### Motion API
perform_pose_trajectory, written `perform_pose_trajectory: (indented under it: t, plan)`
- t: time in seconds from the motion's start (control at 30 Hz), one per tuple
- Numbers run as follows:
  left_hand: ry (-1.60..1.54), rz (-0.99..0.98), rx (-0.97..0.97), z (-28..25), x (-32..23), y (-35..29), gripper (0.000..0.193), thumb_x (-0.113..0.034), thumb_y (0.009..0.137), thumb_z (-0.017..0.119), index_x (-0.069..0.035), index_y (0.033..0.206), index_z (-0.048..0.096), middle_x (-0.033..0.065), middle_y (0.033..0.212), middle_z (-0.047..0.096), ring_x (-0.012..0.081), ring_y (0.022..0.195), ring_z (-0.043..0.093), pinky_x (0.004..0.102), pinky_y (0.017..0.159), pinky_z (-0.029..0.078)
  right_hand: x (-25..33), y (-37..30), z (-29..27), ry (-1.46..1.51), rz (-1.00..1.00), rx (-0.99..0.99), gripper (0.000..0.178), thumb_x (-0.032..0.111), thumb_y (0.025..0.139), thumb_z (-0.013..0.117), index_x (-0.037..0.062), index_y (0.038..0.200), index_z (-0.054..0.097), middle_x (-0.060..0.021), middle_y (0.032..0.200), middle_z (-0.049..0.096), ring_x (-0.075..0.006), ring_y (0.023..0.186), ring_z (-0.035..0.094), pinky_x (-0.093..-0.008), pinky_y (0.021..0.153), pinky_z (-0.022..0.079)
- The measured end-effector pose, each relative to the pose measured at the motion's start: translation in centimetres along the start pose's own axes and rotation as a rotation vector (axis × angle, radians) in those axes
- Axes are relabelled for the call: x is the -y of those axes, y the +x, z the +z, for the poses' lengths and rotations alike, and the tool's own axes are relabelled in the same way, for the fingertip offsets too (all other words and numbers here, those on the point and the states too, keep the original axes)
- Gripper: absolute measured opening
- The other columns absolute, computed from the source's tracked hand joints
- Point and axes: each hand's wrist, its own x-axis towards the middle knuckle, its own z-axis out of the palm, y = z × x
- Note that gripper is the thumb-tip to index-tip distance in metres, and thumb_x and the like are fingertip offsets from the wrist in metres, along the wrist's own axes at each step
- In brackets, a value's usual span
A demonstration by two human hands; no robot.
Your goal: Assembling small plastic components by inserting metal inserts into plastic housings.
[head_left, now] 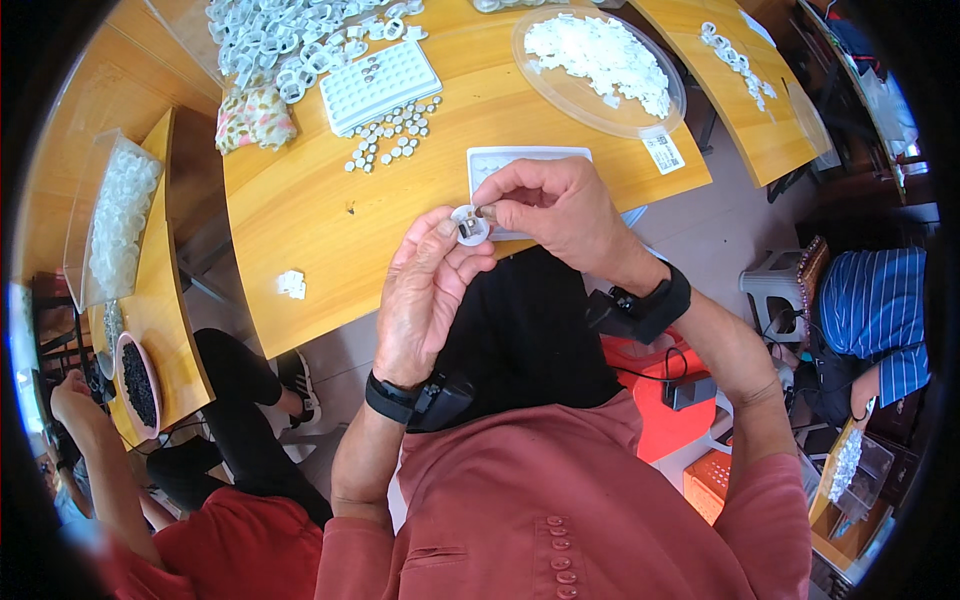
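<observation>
In my left hand point(418, 285) is a small round white plastic piece point(470, 226), pinched between thumb and fingers. Its hollow faces up and shows a dark part and a metallic part inside. My right hand point(565, 210) has thumb and forefinger closed together at the far right rim of this piece. Something small and brownish shows at those fingertips, too small to name. Both hands are above the table's near edge, over a shallow white tray point(530, 153) that the right hand partly covers.
On the wooden table point(310, 220) lie several small silvery round pieces point(400, 140), a white pitted tray point(380, 90), heaped clear ring-shaped parts point(270, 40), a floral pouch point(255, 118) and a round clear dish point(675, 100) of white pieces. A co-worker's hand point(72, 398) is at far left.
</observation>
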Motion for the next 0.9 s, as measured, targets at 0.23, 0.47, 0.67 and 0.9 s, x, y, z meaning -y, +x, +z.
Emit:
perform_pose_trajectory:
  t: [0.23, 0.47, 0.67, 0.9]
  plan:
    - [0.022, 0.005, -0.008, -0.2, 0.1, 0.2, 0.020, -0.012, 0.094, 0.051, 0.002, 0.109, 0.053, 0.0158, 0.097, 0.064, 0.0224, 0.086, 0.065, 0.0337, 0.076, 0.055, -0.1, -0.4, 0.6, -0.365, -0.280, -0.081, 0.014, -0.004, 0.075, 0.064, 0.0019, 0.087, 0.066, -0.0039, 0.079, 0.065, -0.0108, 0.072, 0.062, -0.0239, 0.066, 0.049]
    - [0.007, 0.011, -0.007, -0.2, 0.1, 0.2, 0.020, -0.011, 0.094, 0.051, 0.002, 0.110, 0.053, 0.0147, 0.097, 0.064, 0.0226, 0.085, 0.065, 0.0341, 0.076, 0.055, -0.6, -0.3, 0.9, -0.591, -0.567, -0.105, 0.017, 0.000, 0.068, 0.066, 0.0045, 0.084, 0.065, -0.0080, 0.080, 0.062, -0.0240, 0.074, 0.062, -0.0302, 0.064, 0.051]
    - [0.032, 0.027, -0.001, -0.2, 0.3, 0.2, 0.020, -0.011, 0.094, 0.051, 0.001, 0.110, 0.053, 0.0129, 0.097, 0.064, 0.0210, 0.084, 0.064, 0.0336, 0.077, 0.054, -0.8, -0.3, 0.7, -0.775, -0.774, -0.052, 0.021, 0.006, 0.066, 0.068, 0.0032, 0.086, 0.062, -0.0076, 0.084, 0.061, -0.0242, 0.077, 0.060, -0.0318, 0.067, 0.050]
    - [0.039, 0.037, -0.017, 0.0, 0.3, 0.1, 0.019, -0.012, 0.094, 0.051, 0.001, 0.109, 0.053, 0.0126, 0.095, 0.064, 0.0194, 0.082, 0.064, 0.0322, 0.076, 0.054, -0.8, 0.0, 0.4, -0.624, -0.638, -0.035, 0.017, 0.001, 0.067, 0.068, 0.0023, 0.084, 0.063, -0.0085, 0.083, 0.062, -0.0241, 0.075, 0.062, -0.0321, 0.065, 0.051]
